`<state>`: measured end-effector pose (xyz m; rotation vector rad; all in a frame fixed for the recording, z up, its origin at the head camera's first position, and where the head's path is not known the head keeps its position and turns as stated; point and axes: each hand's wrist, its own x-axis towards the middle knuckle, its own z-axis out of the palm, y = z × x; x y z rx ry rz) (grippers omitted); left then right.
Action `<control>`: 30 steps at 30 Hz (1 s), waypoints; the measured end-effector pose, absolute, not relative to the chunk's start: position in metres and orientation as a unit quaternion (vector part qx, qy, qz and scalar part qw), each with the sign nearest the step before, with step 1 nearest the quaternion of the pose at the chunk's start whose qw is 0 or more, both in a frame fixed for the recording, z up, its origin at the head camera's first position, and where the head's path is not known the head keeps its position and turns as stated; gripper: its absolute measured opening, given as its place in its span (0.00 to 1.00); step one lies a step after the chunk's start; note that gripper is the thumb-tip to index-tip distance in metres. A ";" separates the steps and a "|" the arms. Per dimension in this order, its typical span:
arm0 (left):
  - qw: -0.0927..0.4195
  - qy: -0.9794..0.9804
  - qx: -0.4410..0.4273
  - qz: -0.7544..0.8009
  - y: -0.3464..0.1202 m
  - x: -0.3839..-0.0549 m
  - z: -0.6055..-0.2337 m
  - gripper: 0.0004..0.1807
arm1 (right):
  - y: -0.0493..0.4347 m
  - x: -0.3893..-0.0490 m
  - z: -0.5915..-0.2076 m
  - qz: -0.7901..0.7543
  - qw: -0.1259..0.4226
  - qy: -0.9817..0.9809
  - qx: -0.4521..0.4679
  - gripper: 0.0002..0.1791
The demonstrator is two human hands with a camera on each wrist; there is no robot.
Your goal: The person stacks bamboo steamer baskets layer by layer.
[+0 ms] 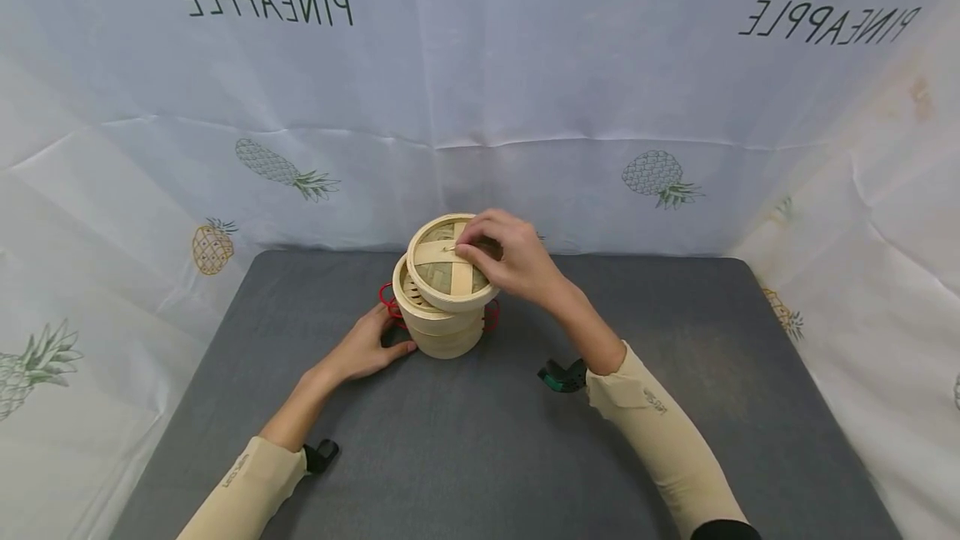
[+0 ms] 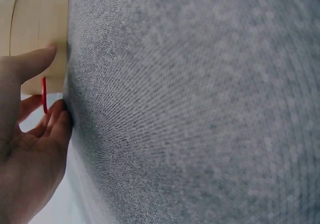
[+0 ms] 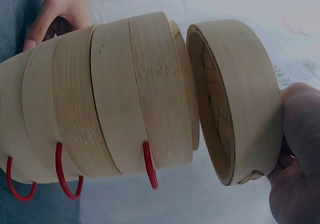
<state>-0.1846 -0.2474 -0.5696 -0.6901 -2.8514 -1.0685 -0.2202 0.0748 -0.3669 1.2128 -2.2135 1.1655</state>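
Note:
A stacked bamboo steamer [image 1: 447, 344] stands upright at the back of the table. My right hand [image 1: 517, 257] pinches the top of its round bamboo lid [image 1: 433, 275], where the crossed strips meet. In the right wrist view, the tilted lid [image 3: 252, 104] is lifted at one side, and a gap shows between it and the upper basket [image 3: 155, 84]. My left hand [image 1: 365, 346] holds the steamer low on its left side. In the left wrist view, the thumb lies on the bamboo wall [image 2: 52, 19] and the other fingers reach past a red loop [image 2: 44, 97].
Red loops [image 3: 59, 171] stick out from the steamer's sides. The dark grey table [image 1: 465, 457] reaches back to a white curtain [image 1: 487, 65] with pineapple prints. Dark wrist devices [image 1: 562, 376] hang under both forearms.

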 end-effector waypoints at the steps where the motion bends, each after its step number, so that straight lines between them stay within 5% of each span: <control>1: 0.010 -0.913 -0.221 -0.342 -0.247 -0.185 -0.570 0.38 | 0.074 -0.220 -0.367 0.411 0.179 -0.783 0.430 0.04; 19: 0.022 -0.904 -0.234 -0.356 -0.249 -0.187 -0.572 0.39 | 0.056 -0.220 -0.376 0.404 0.170 -0.791 0.426 0.04; 30: 0.053 -0.871 -0.262 -0.412 -0.236 -0.167 -0.534 0.38 | 0.048 -0.220 -0.380 0.407 0.154 -0.789 0.434 0.04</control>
